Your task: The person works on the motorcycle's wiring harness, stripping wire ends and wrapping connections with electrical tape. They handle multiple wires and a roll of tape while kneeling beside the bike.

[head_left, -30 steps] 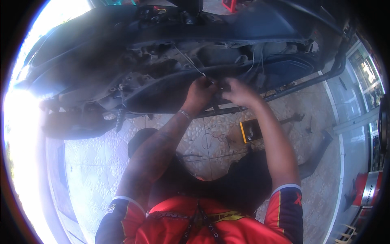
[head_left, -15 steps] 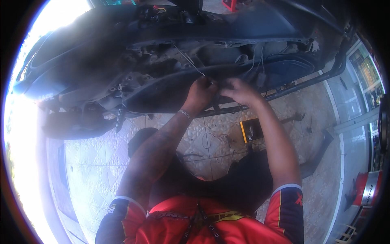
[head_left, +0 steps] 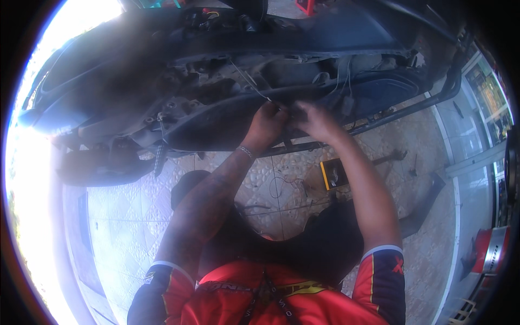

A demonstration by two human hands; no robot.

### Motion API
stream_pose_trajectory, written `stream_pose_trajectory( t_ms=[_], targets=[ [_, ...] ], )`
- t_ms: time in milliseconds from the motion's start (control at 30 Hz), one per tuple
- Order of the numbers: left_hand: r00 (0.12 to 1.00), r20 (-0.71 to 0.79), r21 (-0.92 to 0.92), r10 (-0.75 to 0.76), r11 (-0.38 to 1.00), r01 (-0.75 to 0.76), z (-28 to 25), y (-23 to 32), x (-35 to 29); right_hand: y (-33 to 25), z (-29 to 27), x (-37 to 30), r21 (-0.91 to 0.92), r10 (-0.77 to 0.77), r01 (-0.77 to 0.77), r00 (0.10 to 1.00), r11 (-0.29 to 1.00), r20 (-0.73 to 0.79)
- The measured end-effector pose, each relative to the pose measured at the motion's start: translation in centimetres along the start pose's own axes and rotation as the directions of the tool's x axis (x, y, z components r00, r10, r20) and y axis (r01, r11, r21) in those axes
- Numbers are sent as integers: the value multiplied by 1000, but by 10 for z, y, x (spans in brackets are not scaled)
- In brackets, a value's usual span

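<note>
A dark scooter (head_left: 227, 122) with part of its side panelling off stretches across the view in front of me. From its opened side a thin pale wire (head_left: 250, 81) runs down to my left hand (head_left: 266, 125), whose fingers are closed on the wire's end. Close by on the right is my right hand (head_left: 319, 123), smeared by motion, with its fingers toward the left fingertips. Whether it holds anything does not show. Further right, another pair of thin wires (head_left: 348, 78) hangs out of the scooter over its dark lower panel.
On the patterned tile floor (head_left: 135, 206) below my right forearm stands a small yellow-edged black box (head_left: 334, 174). A dark tool-like piece (head_left: 391, 157) lies beyond it. Along the scooter's lower side runs a dark tube (head_left: 401, 116). A red and silver object (head_left: 490, 251) is at the far right.
My right hand's fingers have lifted and spread a little away from the left fingertips. The left hand keeps hold of the wire and has barely moved.
</note>
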State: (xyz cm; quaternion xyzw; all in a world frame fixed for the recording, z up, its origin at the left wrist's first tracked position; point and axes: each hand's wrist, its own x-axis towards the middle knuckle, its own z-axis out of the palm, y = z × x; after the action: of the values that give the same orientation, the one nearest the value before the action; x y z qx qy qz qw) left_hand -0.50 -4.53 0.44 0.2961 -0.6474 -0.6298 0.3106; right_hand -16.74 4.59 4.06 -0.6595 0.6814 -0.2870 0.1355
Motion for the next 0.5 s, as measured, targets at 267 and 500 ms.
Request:
stream_pose_trajectory(
  t_ms=[267,500],
  targets=[
    [1000,-8,26,24,999,-24,-3,0,2,9,5,-3,11,-92,93,993,996,-75],
    [999,-43,-7,28,1000,-29,-6,0,1,17,17,-3,129,-148,175,970,976,-193]
  ],
)
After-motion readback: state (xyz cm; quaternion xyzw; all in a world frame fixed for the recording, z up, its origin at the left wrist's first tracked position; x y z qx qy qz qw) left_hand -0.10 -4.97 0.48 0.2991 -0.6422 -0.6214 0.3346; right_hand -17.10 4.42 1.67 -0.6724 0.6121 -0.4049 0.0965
